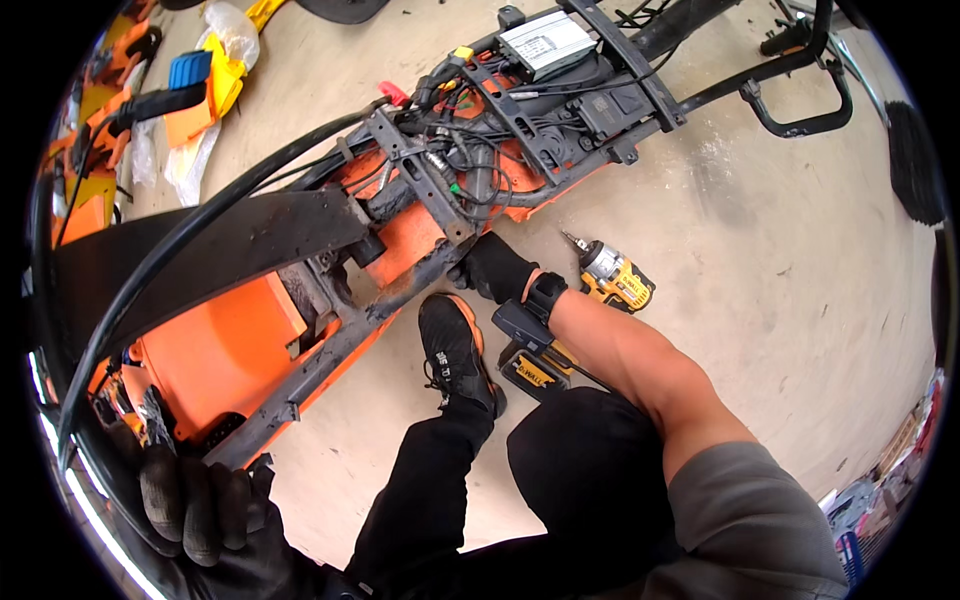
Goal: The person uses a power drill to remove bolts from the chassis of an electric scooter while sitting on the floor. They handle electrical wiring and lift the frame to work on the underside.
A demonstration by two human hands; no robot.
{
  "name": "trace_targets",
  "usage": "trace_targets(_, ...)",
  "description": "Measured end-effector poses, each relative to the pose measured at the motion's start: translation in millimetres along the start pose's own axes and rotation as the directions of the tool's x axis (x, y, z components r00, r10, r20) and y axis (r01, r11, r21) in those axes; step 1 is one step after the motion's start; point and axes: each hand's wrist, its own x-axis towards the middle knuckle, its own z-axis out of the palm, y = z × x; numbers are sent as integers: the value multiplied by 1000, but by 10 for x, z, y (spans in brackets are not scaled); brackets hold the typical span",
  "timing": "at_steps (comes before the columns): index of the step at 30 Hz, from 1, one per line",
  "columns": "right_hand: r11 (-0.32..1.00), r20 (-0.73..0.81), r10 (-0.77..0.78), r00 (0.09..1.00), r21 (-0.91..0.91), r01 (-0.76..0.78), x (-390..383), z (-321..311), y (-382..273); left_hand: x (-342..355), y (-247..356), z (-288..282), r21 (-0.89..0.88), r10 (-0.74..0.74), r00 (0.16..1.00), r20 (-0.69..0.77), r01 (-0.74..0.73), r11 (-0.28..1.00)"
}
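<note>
An orange scooter chassis with one black metal frame lies diagonally across the frame's centre. The gloved right hand rests on the frame rail at centre, fingers curled over it. The gloved left hand, lower left, is clamped around a black tube. One yellow cordless drill lies just right of the right hand; one black shoe stands below.

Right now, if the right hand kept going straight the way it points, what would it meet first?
The right hand points up-left and already looks to rest against the dark metal frame rail; just past that is the orange body panel. Depth is unclear.
</note>
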Motion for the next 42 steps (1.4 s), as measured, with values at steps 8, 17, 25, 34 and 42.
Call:
trace_targets(8, 988, -23, -3, 1000, -158, 0, 64, -74, -21, 55, -23, 190, -34, -9, 1000, -29, 8, 999)
trace_targets(17, 958, -228, -7, 974, 279, 73, 219, 235, 176, 12, 36, -15, -8, 26, 999, 19, -26, 1000)
trace_targets(25, 923, -202, 200, 959, 366, -116, 25, 232, -66, -81, 32, -98, 337, 140, 990, -17, -126, 933)
trace_targets(34, 982, -310, 78, 947, 186, -20, 71, 211, 31, 77, -61, 136, -6, 22, 998, 56, -21, 1000)
trace_targets(42, 992, -262, 4, 965, 121, 28, 210, 63, 357, 53, -74, 79, -12, -6, 999, -52, 5, 1000)
